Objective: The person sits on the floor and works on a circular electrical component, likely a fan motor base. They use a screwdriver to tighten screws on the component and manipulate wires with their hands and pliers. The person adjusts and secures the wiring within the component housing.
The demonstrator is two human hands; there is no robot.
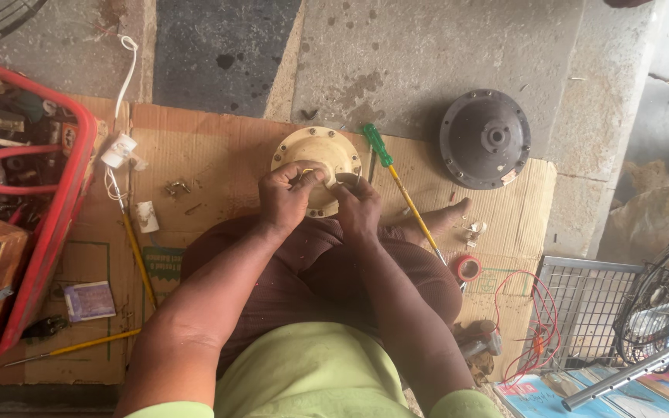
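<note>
left hand: grip pinched on the near edge of the cream round motor cover, fingers curled over its centre
right hand: grip closed around a small metal ring at the cover's right rim
cover: on the cardboard sheet, just beyond the knees
right: green-handled screwdriver, red tape roll, dark round housing farther off
left: red crate of parts

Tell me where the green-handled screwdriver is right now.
The green-handled screwdriver lies on the cardboard, just right of the cream round housing, beside the right hand.
</note>
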